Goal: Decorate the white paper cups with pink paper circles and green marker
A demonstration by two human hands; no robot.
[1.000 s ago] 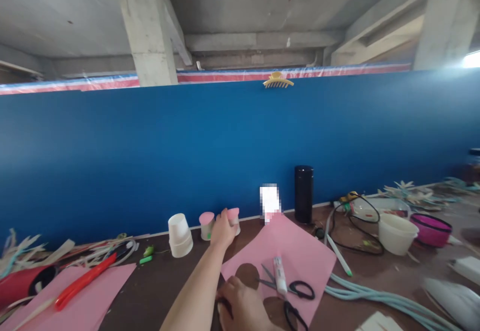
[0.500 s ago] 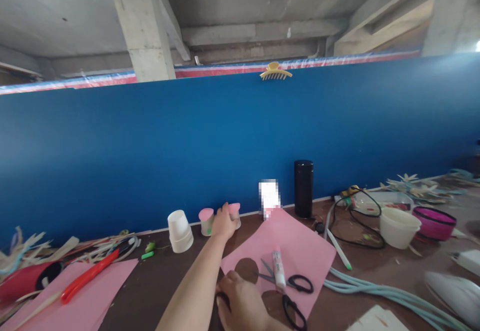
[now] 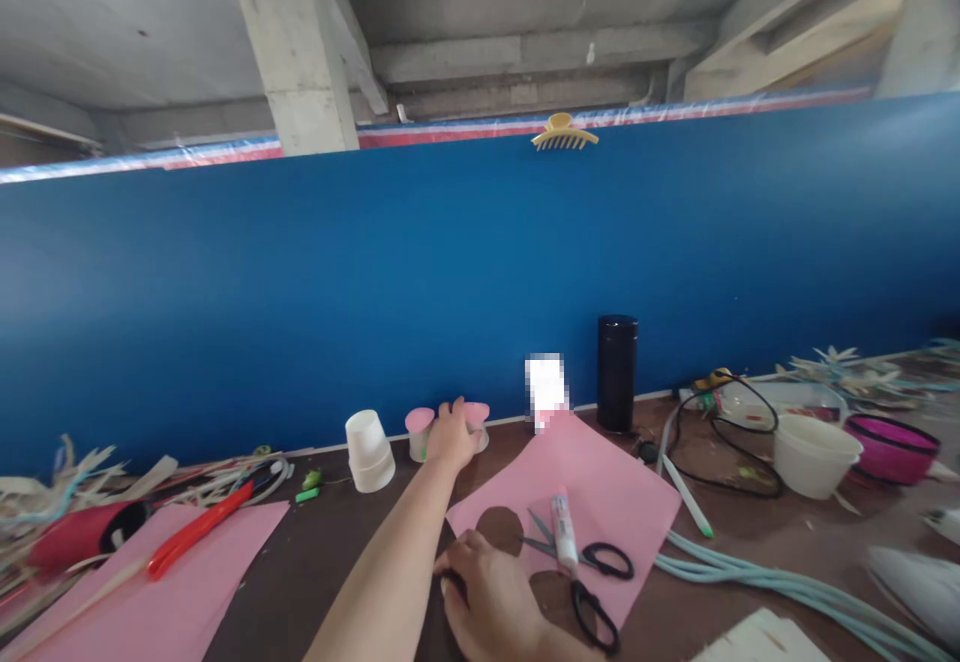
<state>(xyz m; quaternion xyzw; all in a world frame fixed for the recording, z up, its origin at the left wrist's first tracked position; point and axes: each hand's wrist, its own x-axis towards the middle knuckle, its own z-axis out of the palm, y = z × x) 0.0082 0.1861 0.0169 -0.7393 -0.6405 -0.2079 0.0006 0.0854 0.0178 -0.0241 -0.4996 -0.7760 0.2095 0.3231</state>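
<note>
My left hand [image 3: 452, 439] reaches to the back of the table, its thumb and fingers around a paper cup [image 3: 481, 436] with a pink round top; the hand partly hides this cup. Just left of it stands a second paper cup [image 3: 417, 448], also topped with pink. My right hand [image 3: 487, 587] rests on the table, fingers loosely curled, thumb apart, and nothing visible in it. Beside it lies a pink sheet [image 3: 607, 462] with round holes cut out. On the sheet are a glue stick [image 3: 564, 530] and black-handled scissors [image 3: 607, 560].
Upside-down stacked white cups [image 3: 370, 452] stand to the left. A red-handled tool [image 3: 199, 532] lies on more pink paper [image 3: 225, 552]. A black cylinder [image 3: 617, 372] stands before the blue partition [image 3: 450, 272]. Rightward are a white tub [image 3: 814, 457], a magenta container [image 3: 892, 447] and pale blue cords [image 3: 742, 574].
The view has shifted slightly, so things sit a little further right. My left hand stays at the pink-topped cup, and my right hand has hardly moved.
</note>
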